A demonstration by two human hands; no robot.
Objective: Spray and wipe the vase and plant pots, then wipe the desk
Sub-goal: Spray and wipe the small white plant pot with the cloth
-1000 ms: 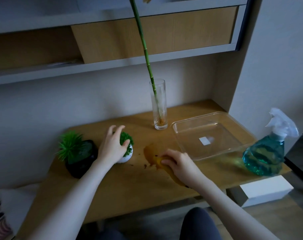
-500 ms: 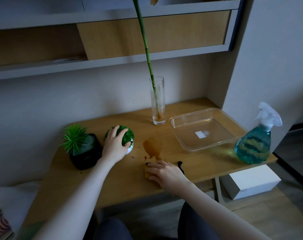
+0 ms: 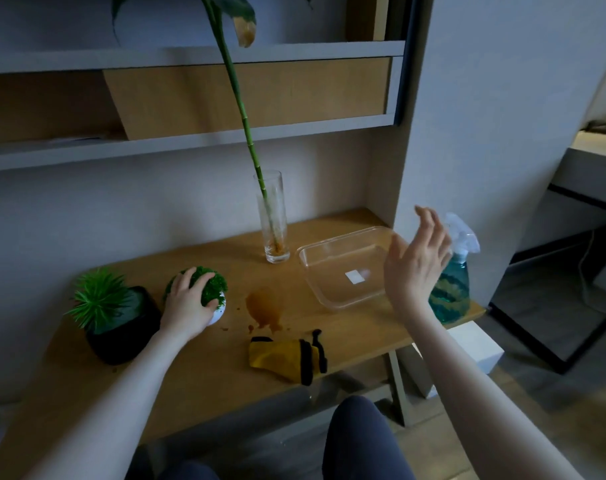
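My left hand (image 3: 187, 303) grips the small white pot with round green moss (image 3: 215, 293) on the wooden desk (image 3: 197, 368). To its left stands a black pot with a spiky green plant (image 3: 116, 320). A tall glass vase (image 3: 273, 220) with a bamboo stalk stands at the back. My right hand (image 3: 414, 261) hovers open in the air, just left of the blue spray bottle (image 3: 452, 289) and apart from it. A yellow cloth with black trim (image 3: 287, 355) lies loose near the desk's front edge. A brown stain (image 3: 264, 309) marks the desk between pot and cloth.
A clear plastic tray (image 3: 329, 296) sits on the desk under my right hand. Shelves and a wooden panel (image 3: 246, 95) hang above. A white box (image 3: 474, 348) stands on the floor at right. My knees (image 3: 360, 441) are below the desk edge.
My right hand let go of the yellow cloth and rose to the right toward the spray bottle. My left hand stayed on the mossy pot.
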